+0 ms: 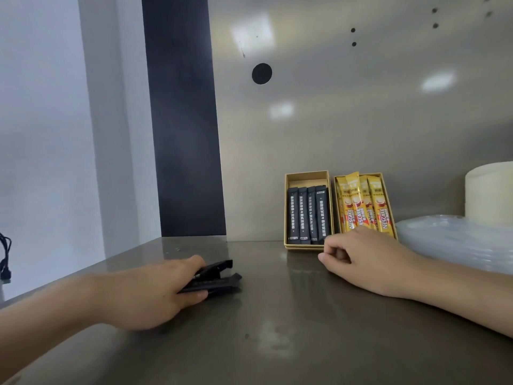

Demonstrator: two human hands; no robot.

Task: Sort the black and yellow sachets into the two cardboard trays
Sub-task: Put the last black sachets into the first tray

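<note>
Left grip [155, 290] clamps loose black foil sachets [219, 276] on the steel counter [277, 315] at eight o'clock; right grip [361, 257] rests curled, empty. Cardboard trays [306, 179] at one o'clock look filled; seemingly only these remain.

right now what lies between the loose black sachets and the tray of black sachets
Only bare metal countertop separates the loose black sachets from the black-sachet tray, as the head view shows.

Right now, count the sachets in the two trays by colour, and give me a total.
Black sachets: 4, in the left tray
Yellow sachets: 4, in the right tray
Total: 8
The left hand grips loose black sachets, uncounted.
</note>
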